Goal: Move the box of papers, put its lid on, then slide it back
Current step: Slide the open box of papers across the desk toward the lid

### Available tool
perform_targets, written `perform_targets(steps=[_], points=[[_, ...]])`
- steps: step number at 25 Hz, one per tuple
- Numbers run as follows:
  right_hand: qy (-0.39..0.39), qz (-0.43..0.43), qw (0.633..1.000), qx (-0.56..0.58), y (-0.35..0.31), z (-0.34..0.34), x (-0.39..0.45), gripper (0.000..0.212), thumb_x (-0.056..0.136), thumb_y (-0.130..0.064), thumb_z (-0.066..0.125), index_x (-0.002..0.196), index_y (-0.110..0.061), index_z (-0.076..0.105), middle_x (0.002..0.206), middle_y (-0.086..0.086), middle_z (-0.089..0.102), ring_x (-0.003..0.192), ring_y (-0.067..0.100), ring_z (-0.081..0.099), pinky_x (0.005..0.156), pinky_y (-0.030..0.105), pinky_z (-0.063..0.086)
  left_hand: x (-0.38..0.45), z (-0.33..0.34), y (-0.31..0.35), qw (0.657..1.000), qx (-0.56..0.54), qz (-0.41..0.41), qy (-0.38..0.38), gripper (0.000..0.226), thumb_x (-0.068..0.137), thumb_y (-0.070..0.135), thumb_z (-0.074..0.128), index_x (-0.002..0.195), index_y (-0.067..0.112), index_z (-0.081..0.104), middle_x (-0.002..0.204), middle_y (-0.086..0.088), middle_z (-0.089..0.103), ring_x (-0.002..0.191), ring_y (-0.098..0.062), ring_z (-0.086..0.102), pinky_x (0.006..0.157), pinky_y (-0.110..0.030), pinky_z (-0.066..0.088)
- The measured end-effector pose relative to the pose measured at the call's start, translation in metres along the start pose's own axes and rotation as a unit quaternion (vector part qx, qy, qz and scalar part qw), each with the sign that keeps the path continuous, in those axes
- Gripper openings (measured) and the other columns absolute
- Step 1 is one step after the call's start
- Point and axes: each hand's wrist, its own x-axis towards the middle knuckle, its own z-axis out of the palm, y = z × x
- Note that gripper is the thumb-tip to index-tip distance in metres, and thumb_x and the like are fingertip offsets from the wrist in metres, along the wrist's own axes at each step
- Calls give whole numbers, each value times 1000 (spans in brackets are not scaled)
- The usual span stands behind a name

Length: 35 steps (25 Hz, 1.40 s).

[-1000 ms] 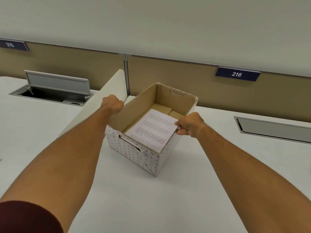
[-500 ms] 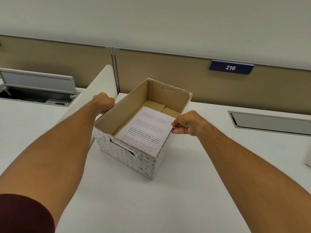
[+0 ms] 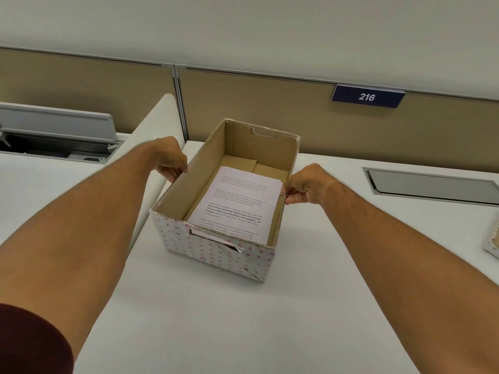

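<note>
A cardboard box [image 3: 213,252] with a white, pink-heart pattern outside stands open on the white desk [image 3: 243,325]. A stack of printed papers [image 3: 237,206] lies inside it. My left hand [image 3: 170,160] grips the top edge of the box's left wall. My right hand [image 3: 307,184] pinches the rim of its right wall. At the far right edge of the view, a patterned corner, possibly the lid [image 3: 492,244], lies on the desk, mostly cut off.
A white divider panel [image 3: 151,136] stands just left of the box. Tan partition walls with a blue "216" sign [image 3: 367,97] run along the back. An open cable hatch [image 3: 59,139] is at left, a closed one [image 3: 432,184] at right.
The box has come nearer to me and turned straighter, with both hands still on its side walls. The patterned corner at the right edge has come into view.
</note>
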Motion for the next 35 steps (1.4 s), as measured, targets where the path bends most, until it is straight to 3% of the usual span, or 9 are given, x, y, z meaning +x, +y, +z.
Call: perform_targets(steps=[4,8,13,17,20,25,35], points=[[0,2,999,-32,3,-2,1,15,84,4,68,99,6,69,96,21,72,67,27,73,58,31,62,-5,7,0,1000,16,7,-7,8,79,-5,70,84,-9,65,75,-22,73,55,-26,72,52,-33,62],[7,-1,999,-40,9,-22,-4,10,85,4,67,94,7,69,80,19,71,58,24,70,56,30,61,-22,10,11,1000,-14,18,-8,5,79,-6,70,80,-9,66,64,-18,73,51,-25,71,58,-35,62],[28,-6,997,-67,28,-58,-22,3,85,5,67,83,7,68,70,18,66,49,22,66,44,28,57,-56,29,33,999,-31,20,-25,4,79,-7,69,77,-8,66,54,-14,71,48,-23,70,52,-32,61],[35,-16,996,-79,53,-95,-38,7,86,4,67,79,6,66,70,17,65,51,22,66,50,29,58,-88,56,60,999,-37,35,-13,3,80,-6,69,78,-8,67,56,-14,72,52,-25,72,53,-33,62],[48,-21,995,-89,80,-131,-47,9,86,5,66,77,6,66,71,18,65,53,22,66,51,29,58,-115,84,85,998,-51,40,-14,2,80,-6,68,80,-8,67,57,-14,72,52,-25,72,56,-34,62],[51,-42,992,-107,130,-203,-56,3,85,6,66,83,7,68,71,18,66,53,23,66,47,28,57,-170,145,134,997,-69,42,5,5,83,-4,67,86,-8,68,76,-19,73,56,-24,72,60,-33,62],[73,-75,989,-105,240,-324,-56,15,83,4,69,68,4,65,71,20,67,55,25,67,54,32,59,-248,272,225,994,-81,19,66,9,86,2,67,78,-2,66,75,-15,71,61,-25,72,72,-39,62]])
